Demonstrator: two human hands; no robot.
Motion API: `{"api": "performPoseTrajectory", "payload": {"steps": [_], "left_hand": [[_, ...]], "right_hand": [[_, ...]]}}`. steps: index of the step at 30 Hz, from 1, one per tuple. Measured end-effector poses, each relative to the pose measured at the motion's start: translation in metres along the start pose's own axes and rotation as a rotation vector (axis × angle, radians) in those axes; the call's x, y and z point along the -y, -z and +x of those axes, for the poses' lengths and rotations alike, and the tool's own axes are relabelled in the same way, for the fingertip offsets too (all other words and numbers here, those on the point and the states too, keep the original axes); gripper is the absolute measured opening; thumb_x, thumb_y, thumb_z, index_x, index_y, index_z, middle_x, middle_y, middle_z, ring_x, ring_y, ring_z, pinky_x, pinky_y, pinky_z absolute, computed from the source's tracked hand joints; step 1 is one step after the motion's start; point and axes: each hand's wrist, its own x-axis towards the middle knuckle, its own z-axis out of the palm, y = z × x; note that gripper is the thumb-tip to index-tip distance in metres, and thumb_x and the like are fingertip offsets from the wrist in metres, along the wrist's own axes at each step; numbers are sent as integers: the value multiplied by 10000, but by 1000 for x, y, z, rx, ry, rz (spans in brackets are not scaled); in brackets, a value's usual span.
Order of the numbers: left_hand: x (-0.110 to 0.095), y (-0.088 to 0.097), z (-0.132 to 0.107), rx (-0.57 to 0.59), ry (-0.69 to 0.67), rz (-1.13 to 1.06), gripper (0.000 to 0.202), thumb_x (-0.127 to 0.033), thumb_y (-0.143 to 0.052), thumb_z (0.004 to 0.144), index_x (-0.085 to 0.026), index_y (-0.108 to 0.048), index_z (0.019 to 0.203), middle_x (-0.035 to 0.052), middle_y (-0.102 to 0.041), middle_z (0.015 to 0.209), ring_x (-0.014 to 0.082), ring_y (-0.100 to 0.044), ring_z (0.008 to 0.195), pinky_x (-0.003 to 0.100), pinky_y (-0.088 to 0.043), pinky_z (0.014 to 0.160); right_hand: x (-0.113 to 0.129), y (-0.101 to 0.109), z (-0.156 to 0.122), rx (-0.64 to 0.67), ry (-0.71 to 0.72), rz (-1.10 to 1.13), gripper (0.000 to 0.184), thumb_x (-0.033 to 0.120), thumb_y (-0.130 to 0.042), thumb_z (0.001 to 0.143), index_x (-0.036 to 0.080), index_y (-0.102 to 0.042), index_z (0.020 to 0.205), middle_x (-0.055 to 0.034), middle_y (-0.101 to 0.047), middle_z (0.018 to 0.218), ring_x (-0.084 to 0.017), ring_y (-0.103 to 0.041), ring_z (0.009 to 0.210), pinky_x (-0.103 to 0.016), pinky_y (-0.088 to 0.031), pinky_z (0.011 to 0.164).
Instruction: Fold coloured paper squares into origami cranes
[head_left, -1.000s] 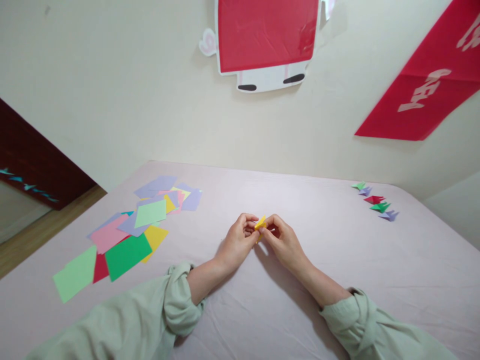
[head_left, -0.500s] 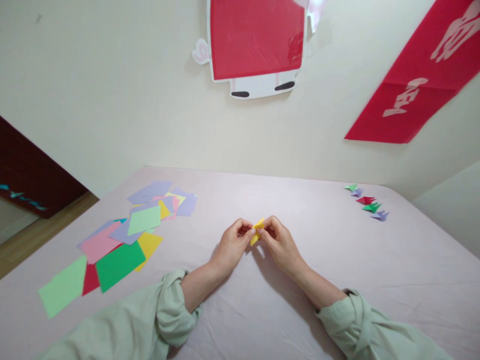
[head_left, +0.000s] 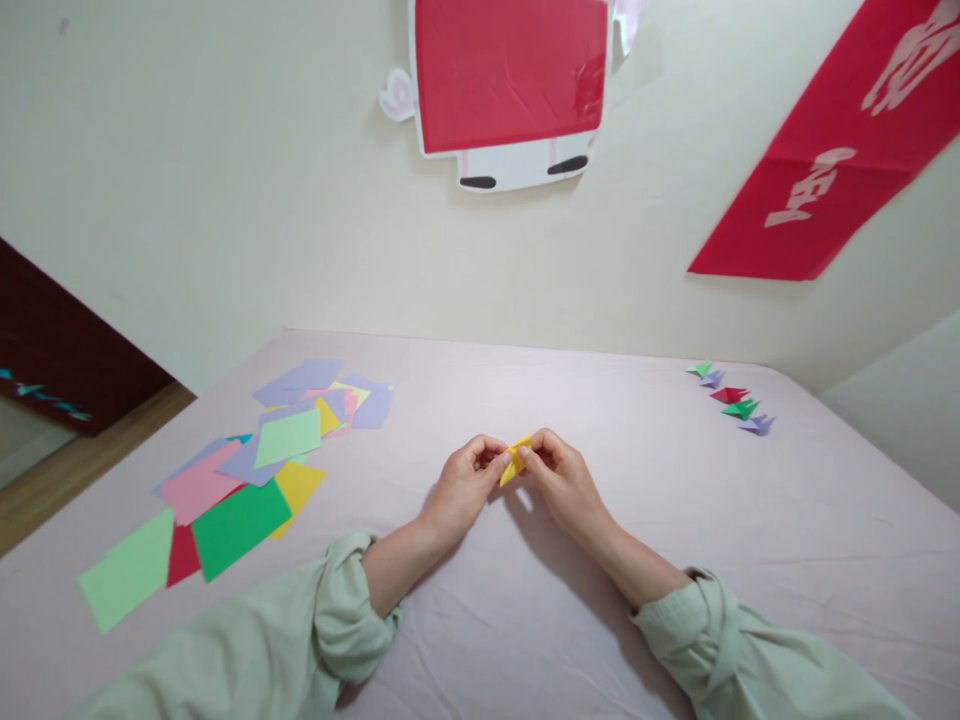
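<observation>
A small folded piece of yellow paper (head_left: 514,462) is held just above the cloth-covered surface, between both hands. My left hand (head_left: 466,484) pinches its left side with thumb and fingers. From the other side, my right hand (head_left: 561,480) is closed on the upper right part, its thumb lying on the front. The fingertips cover part of the paper, so its exact folded shape is hard to make out.
Loose coloured paper sheets (head_left: 241,532) lie overlapping on the left of the pale pink cloth (head_left: 480,640). At the far right several small folded paper figures (head_left: 741,409) stand in a row. Behind rises a wall with a red-and-white cutout (head_left: 514,80) and a red banner (head_left: 795,190).
The yellow paper has turned slightly between the fingers, and its upper tip leans further right. My right thumb has shifted a little on it. Both hands keep their grip.
</observation>
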Motion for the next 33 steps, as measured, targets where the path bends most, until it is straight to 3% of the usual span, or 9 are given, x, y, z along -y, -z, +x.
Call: {"api": "performPoseTrajectory", "payload": {"steps": [12,17,20,23,26,29,33], "left_hand": [[2,-2,1,-37,-21,4,208,-363,-627,812,-167,-579,759,-20,-579,714,115,-530,664,226,-415,635],[3,-2,0,11,-50,82,206,-353,-610,832,-167,-583,746,-21,-567,688,116,-509,645,225,-397,613],[3,-2,0,48,-61,122,226,-357,-594,847,-163,-581,731,-18,-569,681,118,-508,645,228,-394,616],[3,-2,0,73,-45,111,237,-363,-582,856,-165,-566,726,-21,-565,664,117,-507,619,229,-394,602],[3,-2,-1,60,-53,118,238,-357,-582,859,-167,-558,719,-20,-567,669,117,-506,618,228,-395,603],[5,0,-1,36,-77,136,235,-360,-581,865,-168,-567,730,-17,-576,690,120,-515,643,228,-398,617],[7,2,1,-17,-69,131,236,-380,-579,866,-174,-572,751,-25,-562,677,119,-498,631,230,-392,612]], "right_hand": [[-8,-6,-1,-76,35,17,153,312,-573,855,207,-496,776,24,-541,699,-140,-520,643,-264,-413,595],[-10,-6,0,-100,51,9,134,296,-571,859,210,-487,800,28,-522,708,-131,-499,634,-256,-402,577],[-11,-4,1,-65,68,36,110,293,-558,871,209,-499,910,24,-540,748,-134,-525,662,-259,-419,599],[-11,-3,1,-37,72,63,228,293,-536,884,206,-488,1089,26,-552,756,-140,-546,674,-267,-436,623],[-10,-2,2,-43,59,62,285,310,-516,895,198,-485,1155,31,-549,727,-138,-534,648,-265,-424,604],[-10,-2,2,-33,16,83,272,347,-524,889,193,-513,1113,31,-558,710,-140,-541,639,-265,-427,595],[-13,-4,3,55,-59,129,229,421,-584,852,195,-547,865,4,-594,735,-141,-572,657,-272,-457,611]]}}
